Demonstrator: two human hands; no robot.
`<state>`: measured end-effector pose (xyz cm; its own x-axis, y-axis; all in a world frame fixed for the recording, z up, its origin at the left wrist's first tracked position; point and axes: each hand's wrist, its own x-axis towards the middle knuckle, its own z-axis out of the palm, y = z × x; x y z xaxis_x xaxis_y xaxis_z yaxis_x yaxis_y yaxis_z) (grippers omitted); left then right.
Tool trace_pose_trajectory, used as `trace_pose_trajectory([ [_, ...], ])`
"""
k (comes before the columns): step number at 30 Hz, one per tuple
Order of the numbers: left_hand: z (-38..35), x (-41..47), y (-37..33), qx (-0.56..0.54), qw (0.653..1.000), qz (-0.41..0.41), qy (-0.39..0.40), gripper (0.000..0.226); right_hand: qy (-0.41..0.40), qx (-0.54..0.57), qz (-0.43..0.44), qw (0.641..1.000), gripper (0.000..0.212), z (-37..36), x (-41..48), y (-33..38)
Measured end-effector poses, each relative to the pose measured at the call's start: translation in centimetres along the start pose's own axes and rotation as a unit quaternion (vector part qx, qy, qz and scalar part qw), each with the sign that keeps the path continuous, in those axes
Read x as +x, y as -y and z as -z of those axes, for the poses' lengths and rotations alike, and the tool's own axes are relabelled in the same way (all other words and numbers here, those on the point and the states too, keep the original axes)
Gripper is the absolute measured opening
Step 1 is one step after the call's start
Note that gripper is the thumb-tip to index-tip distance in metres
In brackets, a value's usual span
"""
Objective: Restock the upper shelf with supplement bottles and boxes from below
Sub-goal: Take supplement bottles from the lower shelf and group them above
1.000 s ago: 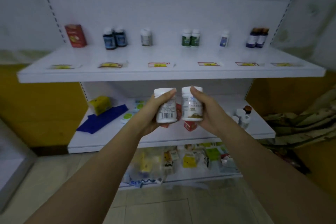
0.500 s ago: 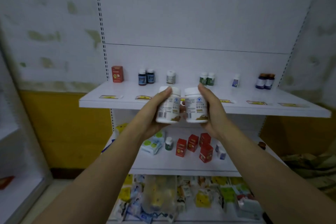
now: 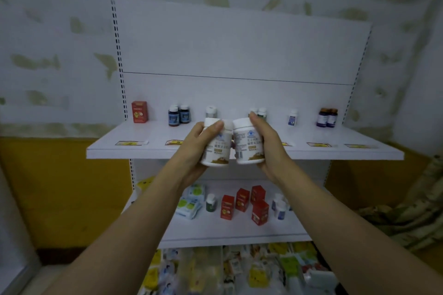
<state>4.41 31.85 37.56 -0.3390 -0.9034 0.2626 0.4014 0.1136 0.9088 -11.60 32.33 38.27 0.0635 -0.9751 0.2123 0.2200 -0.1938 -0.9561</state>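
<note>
White plastic bottles, one in each grip, are up at the level of the upper shelf (image 3: 153, 132). My left grip (image 3: 197, 149) curls round the left bottle (image 3: 217, 151) with the thumb lying over its cap; my right grip (image 3: 267, 148) wraps the right bottle (image 3: 248, 145) from the outer side, fingertips up at the cap. The two bottles stand upright, side by side and almost touching.

A second ago both were held under the shelf's front edge, in front of the lower shelf (image 3: 215, 231). Half a second ago they crossed that edge. Now their caps reach the back row while their bases hang below the front lip; I cannot tell whether they are over the board or in front of it.

Along the back stand a red box (image 3: 139, 112), a pair of dark blue bottles (image 3: 179, 115), a silver-capped bottle (image 3: 211, 111), two green-labelled bottles (image 3: 261, 112), a small white bottle (image 3: 292, 117) and a dark purple pair (image 3: 327, 117). A gap lies open between the silver-capped bottle and the green-labelled ones, straight behind my grips. The whole front strip above the yellow price tags (image 3: 131, 143) is bare, as are both ends.

On the lower shelf, red boxes (image 3: 242, 200) stand loosely grouped, well apart from the front edge.
</note>
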Motion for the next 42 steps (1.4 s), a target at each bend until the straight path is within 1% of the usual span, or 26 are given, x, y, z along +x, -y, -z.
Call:
trace_pose_trajectory([
  [3, 0.8, 0.6, 0.0, 0.037, 0.999, 0.010, -0.024, 0.045, 0.011, 0.005, 0.002, 1.000, 0.027, 0.1, 0.9, -0.3],
  [7, 1.4, 1.7, -0.5, 0.002, 0.999, 0.047, -0.023, 0.042, 0.019, -0.022, -0.004, 1.000, 0.049, -0.3, 2.5, -1.0],
  [9, 2.0, 2.8, -0.3, 0.021, 0.999, 0.031, -0.015, 0.038, 0.021, -0.021, 0.002, 1.000, 0.049, -0.4, 3.7, -1.5],
  [10, 2.5, 3.5, -0.1, 0.040, 0.999, 0.016, -0.023, 0.049, 0.018, -0.018, 0.004, 1.000, 0.051, -0.3, 4.4, -1.7],
  [12, 3.6, 5.0, 0.2, 0.073, 0.996, 0.014, -0.048, 0.083, 0.007, -0.026, 0.003, 1.000, 0.062, 0.1, 6.0, -2.0],
  [13, 4.2, 5.8, 0.4, 0.090, 0.994, 0.019, -0.063, 0.091, -0.002, -0.040, 0.001, 0.999, 0.068, 0.5, 7.0, -2.3],
  [14, 4.8, 6.8, 0.8, 0.109, 0.991, 0.021, -0.072, 0.093, -0.016, -0.057, 0.001, 0.998, 0.073, 1.0, 8.1, -2.5],
  [15, 5.5, 7.9, 1.1, 0.125, 0.989, 0.026, -0.080, 0.090, -0.027, -0.072, 0.001, 0.997, 0.079, 1.4, 9.2, -2.8],
  [17, 6.8, 10.3, 1.7, 0.151, 0.984, 0.022, -0.094, 0.073, -0.043, -0.087, -0.001, 0.995, 0.084, 2.5, 11.8, -3.5],
  [18, 7.4, 11.5, 2.0, 0.168, 0.981, 0.016, -0.100, 0.065, -0.048, -0.092, 0.000, 0.995, 0.083, 3.1, 13.3, -4.0],
  [20, 8.6, 14.1, 2.7, 0.196, 0.976, 0.011, -0.098, 0.058, -0.053, -0.098, 0.000, 0.994, 0.075, 4.2, 16.3, -5.0],
  [23, 10.1, 18.7, 4.0, 0.225, 0.969, 0.007, -0.103, 0.057, -0.051, -0.114, 0.001, 0.992, 0.055, 5.7, 21.2, -6.7],
  [25, 11.1, 22.3, 4.9, 0.253, 0.960, 0.015, -0.120, 0.059, -0.039, -0.136, -0.002, 0.990, 0.050, 6.6, 24.4, -7.6],
  [28, 12.5, 27.6, 6.4, 0.281, 0.947, 0.040, -0.148, 0.063, -0.021, -0.173, -0.013, 0.985, 0.052, 7.8, 29.2, -8.7],
  [32, 14.1, 33.4, 8.2, 0.303, 0.934, 0.056, -0.178, 0.061, -0.012, -0.222, -0.031, 0.974, 0.057, 9.2, 35.0, -10.2],
  [34, 14.9, 35.5, 9.0, 0.327, 0.924, 0.062, -0.186, 0.062, -0.017, -0.240, -0.041, 0.970, 0.059, 9.8, 37.4, -11.0],
  [39, 17.0, 39.5, 11.1, 0.400, 0.892, 0.071, -0.199, 0.060, -0.032, -0.296, -0.072, 0.952, 0.056, 10.2, 41.9, -14.0],
  [42, 17.3, 41.1, 12.0, 0.445, 0.870, 0.071, -0.199, 0.059, -0.049, -0.330, -0.061, 0.941, 0.062, 9.8, 43.5, -15.1],
])
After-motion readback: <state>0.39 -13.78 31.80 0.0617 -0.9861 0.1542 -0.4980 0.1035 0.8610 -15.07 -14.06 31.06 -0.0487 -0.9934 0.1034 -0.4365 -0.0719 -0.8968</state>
